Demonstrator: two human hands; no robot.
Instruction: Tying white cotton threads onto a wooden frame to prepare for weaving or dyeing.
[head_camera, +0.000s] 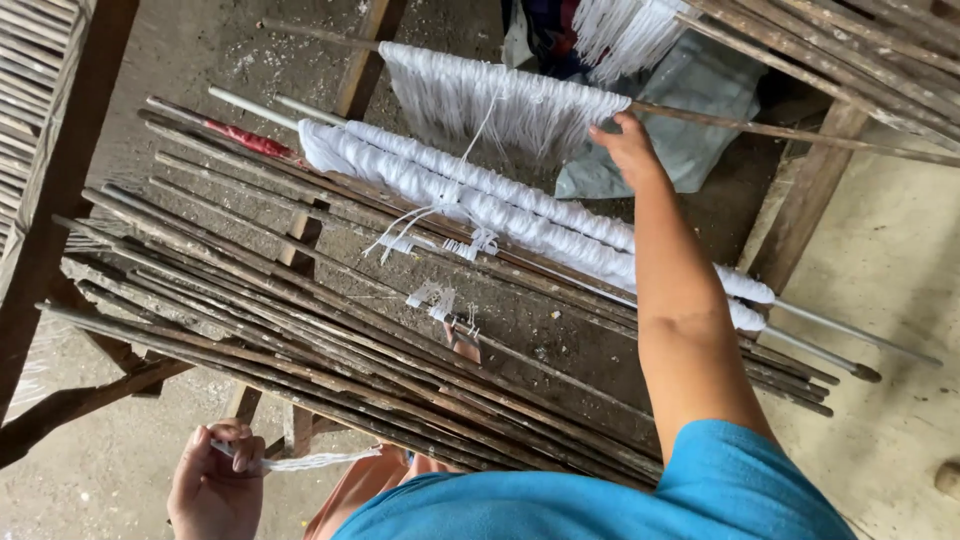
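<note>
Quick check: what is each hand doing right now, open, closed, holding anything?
Left hand: closed on a white yarn strand.
Right hand: resting on the hanging white yarn at its stick; grip cannot be told.

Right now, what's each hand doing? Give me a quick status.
Left hand closed on a white yarn strand. Right hand touching the hanging white yarn on a stick. Dark stick bundle lies between the hands.

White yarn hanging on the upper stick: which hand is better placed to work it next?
Probably the right hand: its fingers already rest on the stick beside the hanging white yarn. The left hand is low and far away, closed on a short white strand.
</note>
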